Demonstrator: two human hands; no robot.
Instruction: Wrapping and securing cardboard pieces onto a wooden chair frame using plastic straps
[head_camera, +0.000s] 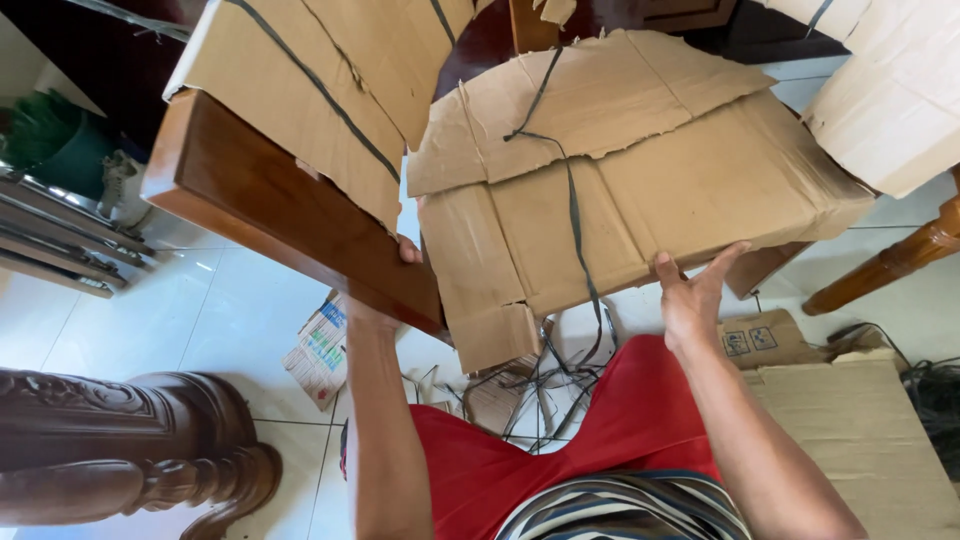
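A large torn sheet of brown cardboard wrapping (640, 180), crossed by a dark plastic strap (577, 230), hangs in front of me. My right hand (692, 292) grips its lower edge, thumb and fingers around the cardboard. My left hand (405, 255) reaches up behind a brown wooden furniture panel (290, 215), mostly hidden; only a fingertip shows at the cardboard's left edge. That panel is still partly covered by more strapped cardboard (300, 75).
Carved dark wooden furniture leg (140, 440) at lower left. Cut straps (540, 385) and a printed paper (322, 350) lie on the white tiled floor. Flat cardboard (850, 430) lies at the right, with another wrapped piece (890, 90) and a wooden leg (890, 262) above it.
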